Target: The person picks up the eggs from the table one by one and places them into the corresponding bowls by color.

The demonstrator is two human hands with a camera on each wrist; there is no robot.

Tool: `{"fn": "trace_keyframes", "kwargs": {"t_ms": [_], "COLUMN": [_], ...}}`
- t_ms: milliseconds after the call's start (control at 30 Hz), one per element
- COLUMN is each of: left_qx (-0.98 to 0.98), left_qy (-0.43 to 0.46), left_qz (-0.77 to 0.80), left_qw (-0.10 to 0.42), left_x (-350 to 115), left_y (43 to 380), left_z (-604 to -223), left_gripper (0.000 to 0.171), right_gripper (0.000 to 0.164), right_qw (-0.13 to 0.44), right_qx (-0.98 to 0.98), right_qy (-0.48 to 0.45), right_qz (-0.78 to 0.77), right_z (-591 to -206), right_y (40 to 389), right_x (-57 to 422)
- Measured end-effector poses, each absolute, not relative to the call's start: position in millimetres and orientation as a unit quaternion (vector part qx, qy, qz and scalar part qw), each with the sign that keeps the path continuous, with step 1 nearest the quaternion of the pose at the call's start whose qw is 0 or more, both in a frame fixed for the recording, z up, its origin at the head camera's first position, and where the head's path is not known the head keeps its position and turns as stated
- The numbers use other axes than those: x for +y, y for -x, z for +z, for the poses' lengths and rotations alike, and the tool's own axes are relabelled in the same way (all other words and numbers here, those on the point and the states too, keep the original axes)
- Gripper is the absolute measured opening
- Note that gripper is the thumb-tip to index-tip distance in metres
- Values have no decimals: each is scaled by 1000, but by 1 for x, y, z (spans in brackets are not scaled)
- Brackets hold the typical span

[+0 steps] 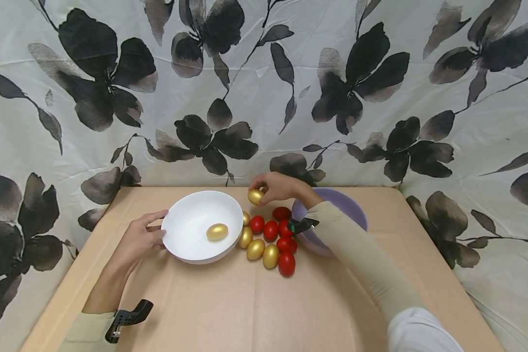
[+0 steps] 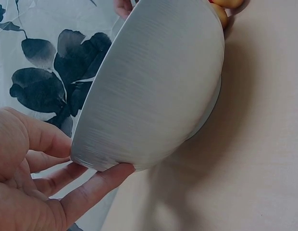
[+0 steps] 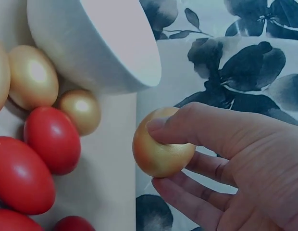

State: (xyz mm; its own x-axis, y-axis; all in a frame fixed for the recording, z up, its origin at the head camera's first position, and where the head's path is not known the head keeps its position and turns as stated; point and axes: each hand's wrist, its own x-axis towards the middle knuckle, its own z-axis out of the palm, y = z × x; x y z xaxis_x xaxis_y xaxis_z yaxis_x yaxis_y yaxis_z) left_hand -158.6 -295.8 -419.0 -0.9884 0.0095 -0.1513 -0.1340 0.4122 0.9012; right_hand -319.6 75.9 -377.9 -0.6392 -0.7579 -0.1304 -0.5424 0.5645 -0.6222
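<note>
My right hand (image 1: 279, 187) pinches a golden egg (image 1: 255, 197) between thumb and fingers, raised beyond the white bowl's right side. In the right wrist view the thumb lies across this golden egg (image 3: 161, 147). My left hand (image 1: 141, 238) grips the left rim of the white bowl (image 1: 189, 210), with fingertips on its outer wall in the left wrist view. One golden egg (image 1: 217, 232) lies inside the bowl. Right of the bowl, several more golden eggs (image 1: 255, 249) and several red eggs (image 1: 287, 264) sit close together on the table.
A purple bowl (image 1: 347, 208) stands at the back right, partly hidden under my right forearm. Behind the wooden table (image 1: 229, 303) hangs a white cloth (image 1: 273, 98) with dark flowers. The row of eggs lies between the two bowls.
</note>
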Motion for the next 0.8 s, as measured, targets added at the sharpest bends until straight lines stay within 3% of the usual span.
{"fn": "trace_keyframes", "kwargs": {"t_ms": [800], "left_qx": [838], "left_qy": [38], "left_qz": [540], "left_qw": [64], "left_x": [-295], "left_y": [161], "left_z": [-420], "left_gripper": [63], "right_gripper": [37], "right_qw": [216], "right_qx": [838], "right_qy": [421], "right_qz": [-273], "right_z": [-362], "right_y": [304], "right_x": [50]}}
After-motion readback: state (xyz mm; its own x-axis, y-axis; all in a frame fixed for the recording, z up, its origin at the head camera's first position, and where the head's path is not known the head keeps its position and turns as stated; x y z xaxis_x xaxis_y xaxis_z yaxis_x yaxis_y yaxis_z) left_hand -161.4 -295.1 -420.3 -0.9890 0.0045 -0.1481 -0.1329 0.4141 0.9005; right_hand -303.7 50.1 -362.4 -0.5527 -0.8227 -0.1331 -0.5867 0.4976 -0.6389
